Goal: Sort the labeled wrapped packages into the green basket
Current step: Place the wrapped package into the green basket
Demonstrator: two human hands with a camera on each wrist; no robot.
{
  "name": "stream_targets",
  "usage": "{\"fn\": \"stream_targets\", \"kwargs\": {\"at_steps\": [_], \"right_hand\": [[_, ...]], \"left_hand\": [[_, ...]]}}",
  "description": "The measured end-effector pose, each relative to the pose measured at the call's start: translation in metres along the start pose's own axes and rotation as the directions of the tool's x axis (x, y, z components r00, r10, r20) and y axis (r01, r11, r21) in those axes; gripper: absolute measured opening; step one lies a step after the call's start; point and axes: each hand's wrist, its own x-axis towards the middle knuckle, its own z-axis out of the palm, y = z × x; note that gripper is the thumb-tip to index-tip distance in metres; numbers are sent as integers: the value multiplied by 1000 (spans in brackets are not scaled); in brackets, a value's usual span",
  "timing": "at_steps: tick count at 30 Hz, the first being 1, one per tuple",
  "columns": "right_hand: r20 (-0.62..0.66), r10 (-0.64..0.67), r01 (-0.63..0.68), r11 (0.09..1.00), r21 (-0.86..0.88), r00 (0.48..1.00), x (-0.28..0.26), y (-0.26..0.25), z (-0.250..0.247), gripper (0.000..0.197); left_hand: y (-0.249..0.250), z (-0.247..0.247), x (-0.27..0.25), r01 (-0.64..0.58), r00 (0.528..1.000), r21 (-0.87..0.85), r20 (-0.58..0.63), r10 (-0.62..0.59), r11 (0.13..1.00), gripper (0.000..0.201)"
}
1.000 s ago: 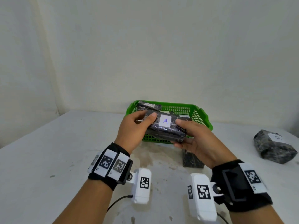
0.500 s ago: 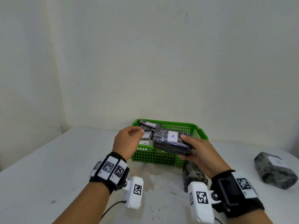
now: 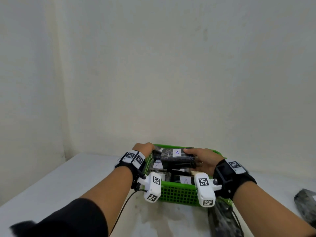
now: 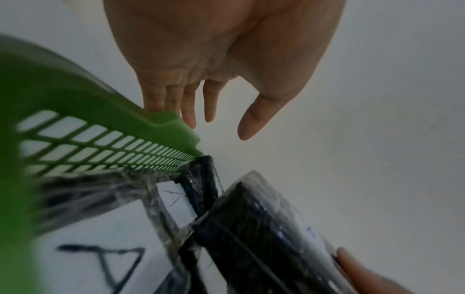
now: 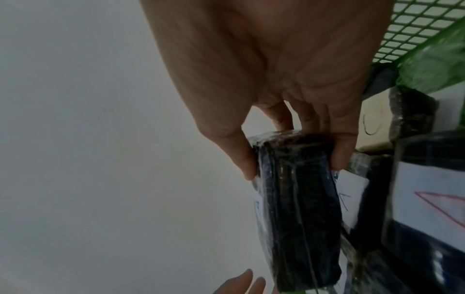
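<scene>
A green mesh basket (image 3: 177, 194) sits on the white table with several black wrapped packages in it, some with white "A" labels. My right hand (image 3: 203, 159) grips a black wrapped package (image 3: 177, 158) labelled "A" by its right end, just above the packages in the basket. In the right wrist view the thumb and fingers (image 5: 339, 151) pinch that package (image 5: 297, 208). My left hand (image 3: 143, 147) hovers over the basket's left rim (image 4: 108, 111), fingers (image 4: 191, 107) straight and relaxed, holding nothing.
Two more wrapped packages lie on the table outside the basket: one (image 3: 224, 221) just in front of its right corner, another (image 3: 306, 207) at the far right edge. The wall stands close behind the basket. A cable (image 3: 123, 207) hangs from my left wrist camera.
Both hands moved forward over the basket. The left hand let go of the "A" package; the right hand alone has carried it down into the basket.
</scene>
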Motion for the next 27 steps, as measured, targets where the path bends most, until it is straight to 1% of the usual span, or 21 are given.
{"fn": "stream_targets", "kwargs": {"at_steps": [2,5,7,8,9,10,12,13,16,18,20,22,24,26,27], "right_hand": [[-4,30,-30,999,-36,1000,14,-8,-2,12],[-23,84,-86,990,-112,996,36,-15,-2,18],[-65,88,-98,980,-172,994,54,-14,-3,32],[-76,92,-106,970,-217,993,65,-12,-4,41],[-74,97,-112,960,-256,993,74,-9,-4,45],[-83,106,-126,948,-293,991,79,-8,-1,44],[-81,132,-151,936,-317,988,76,-6,6,35],[-73,142,-158,936,-315,987,76,-4,9,32],[-16,156,-155,954,-258,988,76,2,16,26],[-33,137,-141,953,-268,990,81,5,18,30],[-68,104,-119,947,-297,992,86,4,20,41],[-80,91,-112,940,-322,993,91,2,21,45],[-70,84,-103,934,-342,994,92,1,22,43],[-61,95,-111,926,-361,994,89,-1,23,41],[-59,102,-116,917,-380,993,90,-1,22,42]], "left_hand": [[5,-3,17,1,1000,27,27,-2,1000,43],[10,-5,33,11,994,149,104,-27,989,46],[14,-4,37,4,988,214,149,-36,977,45],[15,-3,39,-8,987,235,159,-30,972,45],[15,-2,38,-25,984,282,174,-25,959,44],[15,0,39,-44,984,336,175,-17,941,42],[13,3,41,-94,981,438,194,8,894,40],[12,5,45,-95,981,453,195,6,886,39],[9,5,50,-132,976,545,218,13,828,39],[9,4,52,-184,966,595,255,33,782,39],[8,4,54,-212,961,624,275,43,752,38],[5,4,58,-199,961,617,276,28,762,38],[-1,5,66,-160,957,577,290,-17,801,39],[-2,3,69,-165,953,571,302,-19,804,41],[-1,4,69,-149,958,574,286,-26,805,41]]}}
